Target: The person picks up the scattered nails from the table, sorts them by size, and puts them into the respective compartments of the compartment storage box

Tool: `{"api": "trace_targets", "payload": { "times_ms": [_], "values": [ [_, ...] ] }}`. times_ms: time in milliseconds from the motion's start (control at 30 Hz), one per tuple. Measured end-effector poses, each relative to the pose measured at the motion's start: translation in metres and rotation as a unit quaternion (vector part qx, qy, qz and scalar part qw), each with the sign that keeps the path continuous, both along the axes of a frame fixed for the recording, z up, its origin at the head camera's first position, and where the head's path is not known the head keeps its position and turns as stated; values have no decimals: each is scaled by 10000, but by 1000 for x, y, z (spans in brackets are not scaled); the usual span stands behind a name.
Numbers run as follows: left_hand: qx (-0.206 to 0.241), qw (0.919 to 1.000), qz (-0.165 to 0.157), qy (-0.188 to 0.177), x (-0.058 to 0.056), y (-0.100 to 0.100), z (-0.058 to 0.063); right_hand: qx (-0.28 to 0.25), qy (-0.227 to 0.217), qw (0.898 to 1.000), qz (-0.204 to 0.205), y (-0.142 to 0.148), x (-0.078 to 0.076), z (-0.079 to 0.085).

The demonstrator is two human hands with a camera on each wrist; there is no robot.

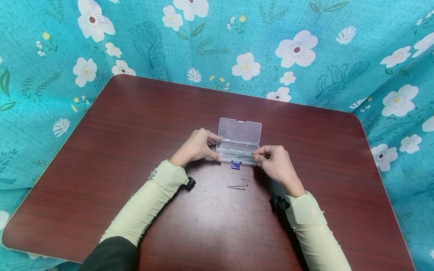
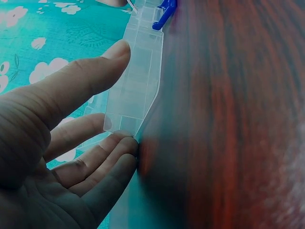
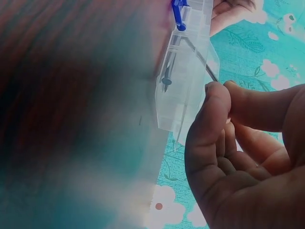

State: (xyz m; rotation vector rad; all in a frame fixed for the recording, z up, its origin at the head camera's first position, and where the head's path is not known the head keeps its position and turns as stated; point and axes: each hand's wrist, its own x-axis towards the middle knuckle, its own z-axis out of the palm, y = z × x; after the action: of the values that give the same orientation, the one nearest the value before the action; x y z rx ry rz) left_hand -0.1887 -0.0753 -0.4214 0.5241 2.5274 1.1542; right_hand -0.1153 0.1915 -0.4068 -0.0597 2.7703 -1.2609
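Note:
A clear plastic compartment box (image 1: pixel 226 155) stands on the table with its lid (image 1: pixel 239 131) raised and a blue latch (image 1: pixel 236 165) hanging at the front. My left hand (image 1: pixel 200 145) holds the box's left end, thumb at the front and fingers toward the back. Between thumb and index finger, my right hand (image 1: pixel 277 162) pinches a nail (image 3: pixel 204 61) at one end. The nail slants down into the box's right part, its far end inside. Behind the front wall there, another nail (image 3: pixel 167 80) shows its head through the plastic.
In front of the box lie two longer nails (image 1: pixel 239 185) side by side. Thinner small nails are scattered around them, one (image 1: pixel 208 191) to the left and one (image 1: pixel 232 206) nearer me. A blue floral curtain (image 1: pixel 217 49) hangs behind the dark wooden table (image 1: pixel 152 109).

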Motion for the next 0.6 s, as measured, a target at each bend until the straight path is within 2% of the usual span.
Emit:
{"api": "trace_targets", "payload": {
  "times_ms": [467, 600],
  "values": [
    [-5, 10000, 30, -54, 1, 1, 2, 150, 296, 9993, -192, 9, 3, 0],
    [-7, 10000, 49, -71, 1, 1, 2, 189, 252, 9993, -177, 9, 5, 1]
  ]
}}
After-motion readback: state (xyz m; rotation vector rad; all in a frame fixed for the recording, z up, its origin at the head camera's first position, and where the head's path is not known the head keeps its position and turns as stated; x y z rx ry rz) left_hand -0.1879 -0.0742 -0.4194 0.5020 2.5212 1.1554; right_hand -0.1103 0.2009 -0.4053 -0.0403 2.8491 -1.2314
